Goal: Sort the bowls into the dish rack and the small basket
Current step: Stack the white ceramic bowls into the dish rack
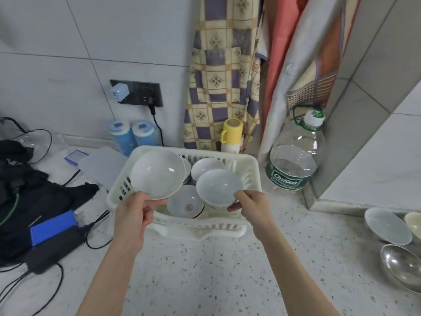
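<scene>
A white plastic basket (249, 166) sits on the speckled counter in front of me. My left hand (134, 213) grips the near rim of a large white bowl (157, 174) and holds it tilted above the basket's left side. A smaller white bowl (218, 187) is pinched at its near edge by my right hand (250, 204), over the basket's right side. Inside the basket lie another white bowl with a red mark (185, 202) and one more at the back (206, 166).
At the right edge stand a white bowl (387, 225), a cream bowl (414, 223) and a steel bowl (401, 265). A large water bottle (296, 156) and a yellow flask (231, 135) stand behind the basket. Cables, a blue box and dark cloth crowd the left.
</scene>
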The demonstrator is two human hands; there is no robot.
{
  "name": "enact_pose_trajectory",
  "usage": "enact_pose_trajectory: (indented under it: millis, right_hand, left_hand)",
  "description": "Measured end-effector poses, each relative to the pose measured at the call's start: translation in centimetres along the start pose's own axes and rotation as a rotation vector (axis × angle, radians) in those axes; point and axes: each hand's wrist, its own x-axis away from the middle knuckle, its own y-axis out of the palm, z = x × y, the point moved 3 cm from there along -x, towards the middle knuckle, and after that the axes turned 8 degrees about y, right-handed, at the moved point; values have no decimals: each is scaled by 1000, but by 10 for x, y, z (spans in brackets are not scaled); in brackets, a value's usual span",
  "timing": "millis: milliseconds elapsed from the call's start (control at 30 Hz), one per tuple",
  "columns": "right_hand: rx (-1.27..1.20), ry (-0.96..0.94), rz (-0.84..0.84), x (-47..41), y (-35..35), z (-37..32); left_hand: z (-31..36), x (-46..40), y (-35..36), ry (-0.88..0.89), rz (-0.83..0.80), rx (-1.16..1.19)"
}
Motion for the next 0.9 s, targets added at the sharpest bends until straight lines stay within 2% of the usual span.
enact_pose_trajectory:
  millis: [300, 567, 900]
  right_hand:
    - [388, -33, -25, -15, 72, 5]
    - [519, -2, 21, -28, 92, 11]
    - [701, 84, -10, -40, 106, 20]
  left_hand:
    - [-5, -39, -35, -72, -17, -41]
    - [-4, -52, -34, -61, -102, -156]
    - [-11, -69, -25, -99, -141, -216]
